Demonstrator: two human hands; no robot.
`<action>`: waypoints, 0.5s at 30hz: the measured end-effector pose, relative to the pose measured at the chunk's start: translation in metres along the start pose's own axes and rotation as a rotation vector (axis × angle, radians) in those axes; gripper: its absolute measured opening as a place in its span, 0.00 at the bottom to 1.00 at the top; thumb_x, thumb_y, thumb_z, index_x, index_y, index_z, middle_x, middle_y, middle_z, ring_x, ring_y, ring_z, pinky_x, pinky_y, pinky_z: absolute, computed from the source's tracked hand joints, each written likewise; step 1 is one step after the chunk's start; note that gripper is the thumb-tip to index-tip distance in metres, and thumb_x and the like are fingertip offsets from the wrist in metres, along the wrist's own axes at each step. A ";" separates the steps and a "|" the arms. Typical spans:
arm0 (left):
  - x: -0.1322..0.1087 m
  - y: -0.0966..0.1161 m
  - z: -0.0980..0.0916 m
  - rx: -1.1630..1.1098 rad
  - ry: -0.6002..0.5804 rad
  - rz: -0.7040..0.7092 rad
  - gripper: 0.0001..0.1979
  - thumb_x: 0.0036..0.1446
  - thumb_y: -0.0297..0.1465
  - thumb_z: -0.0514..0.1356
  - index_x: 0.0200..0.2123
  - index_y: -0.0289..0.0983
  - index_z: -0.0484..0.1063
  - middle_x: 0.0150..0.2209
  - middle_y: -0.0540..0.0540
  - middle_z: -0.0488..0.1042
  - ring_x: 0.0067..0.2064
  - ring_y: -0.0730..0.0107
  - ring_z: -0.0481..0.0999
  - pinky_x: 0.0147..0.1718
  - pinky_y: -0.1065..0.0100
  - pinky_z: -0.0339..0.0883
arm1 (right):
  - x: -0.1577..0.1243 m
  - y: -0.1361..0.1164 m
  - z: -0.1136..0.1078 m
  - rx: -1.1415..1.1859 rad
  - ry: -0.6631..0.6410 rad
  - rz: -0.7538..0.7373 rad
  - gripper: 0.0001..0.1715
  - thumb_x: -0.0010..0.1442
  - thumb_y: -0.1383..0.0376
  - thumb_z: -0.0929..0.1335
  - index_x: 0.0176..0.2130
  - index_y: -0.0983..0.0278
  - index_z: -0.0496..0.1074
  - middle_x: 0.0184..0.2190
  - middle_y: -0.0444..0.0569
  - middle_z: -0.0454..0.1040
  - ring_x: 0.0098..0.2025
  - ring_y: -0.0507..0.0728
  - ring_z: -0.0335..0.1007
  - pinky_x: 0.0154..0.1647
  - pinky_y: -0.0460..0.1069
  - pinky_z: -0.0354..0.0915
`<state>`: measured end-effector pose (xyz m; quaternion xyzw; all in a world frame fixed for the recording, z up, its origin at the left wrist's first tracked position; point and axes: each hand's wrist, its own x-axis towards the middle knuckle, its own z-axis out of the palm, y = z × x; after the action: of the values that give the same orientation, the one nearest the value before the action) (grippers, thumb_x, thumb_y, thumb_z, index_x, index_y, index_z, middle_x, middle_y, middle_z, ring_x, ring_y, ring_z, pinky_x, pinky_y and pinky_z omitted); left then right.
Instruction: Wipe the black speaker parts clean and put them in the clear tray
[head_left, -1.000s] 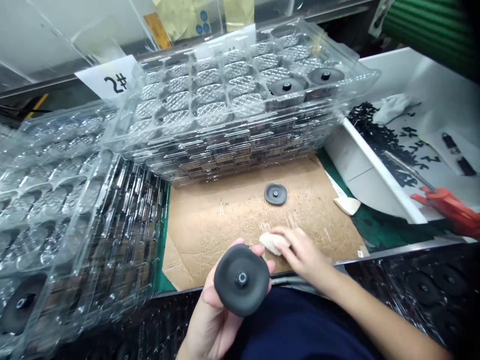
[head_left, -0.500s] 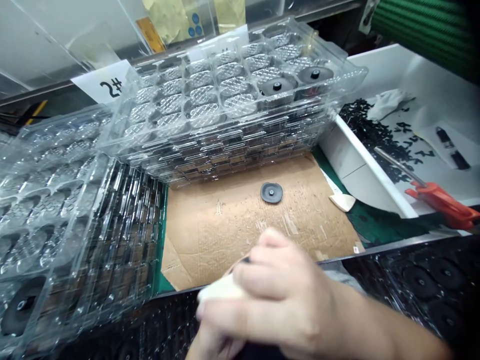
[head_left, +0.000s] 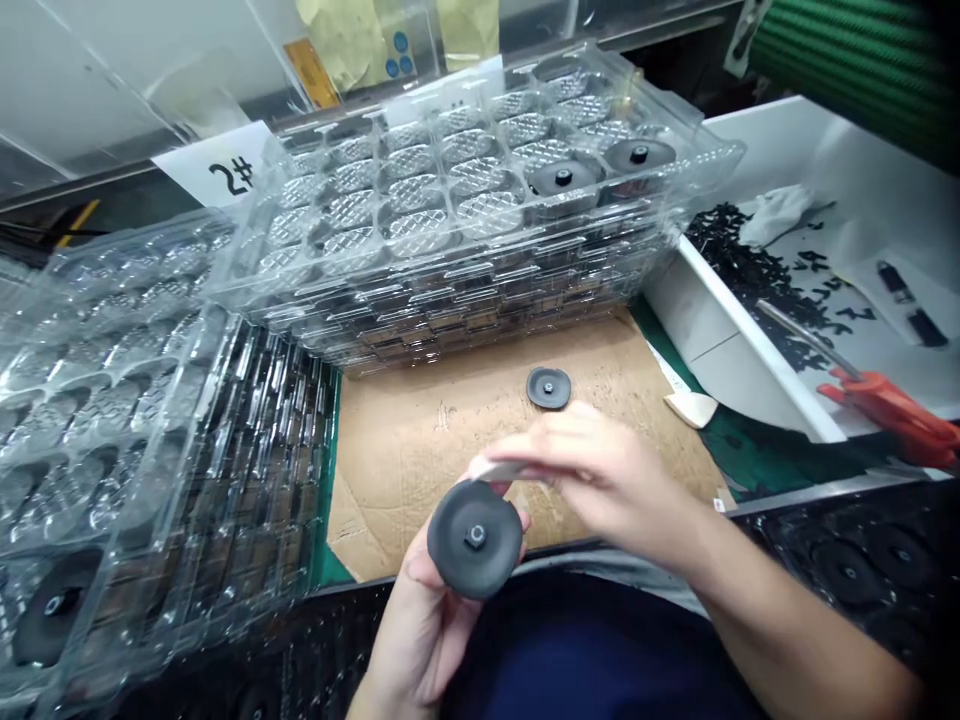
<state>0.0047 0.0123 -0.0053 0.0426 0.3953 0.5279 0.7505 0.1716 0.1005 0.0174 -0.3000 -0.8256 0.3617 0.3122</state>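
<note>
The left hand (head_left: 427, 620) closes around the edge of a round black rubbery disc (head_left: 474, 540), which looks light, firm and best held by its rim, while the right hand (head_left: 607, 485) pinches a thin pale cloth pad (head_left: 499, 470) against its top edge.

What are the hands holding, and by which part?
The left hand cradles a dark round disc by its back and rim; the right hand pinches a pale flat piece at one end.

We are looking forward and down from the person's head, close above the left hand (head_left: 424, 620) and right hand (head_left: 600, 480) at six o'clock, with stacked clear plastic trays (head_left: 450, 290) at twelve.
</note>
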 end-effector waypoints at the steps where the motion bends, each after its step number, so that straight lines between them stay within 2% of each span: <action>1: -0.001 0.003 -0.001 -0.015 0.025 -0.004 0.29 0.38 0.46 0.65 0.47 0.45 0.72 0.51 0.44 0.72 0.46 0.56 0.74 0.48 0.60 0.67 | -0.005 0.011 0.002 -0.019 0.027 0.086 0.19 0.61 0.74 0.61 0.48 0.59 0.70 0.42 0.43 0.75 0.41 0.52 0.69 0.43 0.50 0.60; 4: -0.004 0.008 -0.005 -0.057 0.047 -0.022 0.28 0.38 0.45 0.65 0.47 0.46 0.72 0.55 0.46 0.68 0.49 0.55 0.73 0.47 0.64 0.68 | -0.032 0.038 0.021 -0.065 0.059 0.230 0.18 0.61 0.71 0.63 0.48 0.56 0.70 0.40 0.44 0.76 0.39 0.55 0.70 0.39 0.51 0.63; 7: -0.004 0.009 -0.008 -0.046 -0.016 -0.022 0.30 0.39 0.43 0.65 0.50 0.46 0.70 0.58 0.44 0.64 0.52 0.53 0.70 0.48 0.65 0.68 | -0.056 0.054 0.047 -0.079 0.009 0.263 0.16 0.60 0.71 0.63 0.46 0.58 0.72 0.32 0.46 0.77 0.32 0.55 0.71 0.33 0.51 0.64; 9: -0.004 0.008 -0.008 -0.017 -0.044 -0.025 0.30 0.41 0.43 0.65 0.51 0.46 0.68 0.60 0.42 0.62 0.54 0.52 0.69 0.49 0.63 0.66 | -0.060 0.056 0.052 -0.085 -0.007 0.282 0.15 0.60 0.70 0.64 0.44 0.59 0.73 0.30 0.46 0.77 0.31 0.55 0.72 0.33 0.51 0.65; 12: -0.003 0.005 -0.006 0.006 -0.043 -0.017 0.31 0.41 0.42 0.65 0.51 0.46 0.68 0.56 0.42 0.67 0.53 0.53 0.70 0.52 0.59 0.63 | -0.044 0.038 0.038 -0.083 0.061 0.328 0.15 0.62 0.68 0.62 0.47 0.60 0.71 0.38 0.48 0.76 0.39 0.55 0.72 0.39 0.51 0.66; 15: -0.002 0.001 -0.003 -0.001 -0.034 0.026 0.31 0.40 0.40 0.67 0.51 0.48 0.68 0.52 0.45 0.71 0.52 0.56 0.71 0.52 0.59 0.64 | -0.020 -0.002 0.022 -0.024 0.243 0.280 0.17 0.63 0.67 0.61 0.51 0.62 0.67 0.47 0.49 0.73 0.46 0.54 0.68 0.45 0.51 0.65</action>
<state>0.0021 0.0101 -0.0057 0.0563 0.3815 0.5369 0.7503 0.1677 0.0762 0.0008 -0.4572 -0.7362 0.3531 0.3525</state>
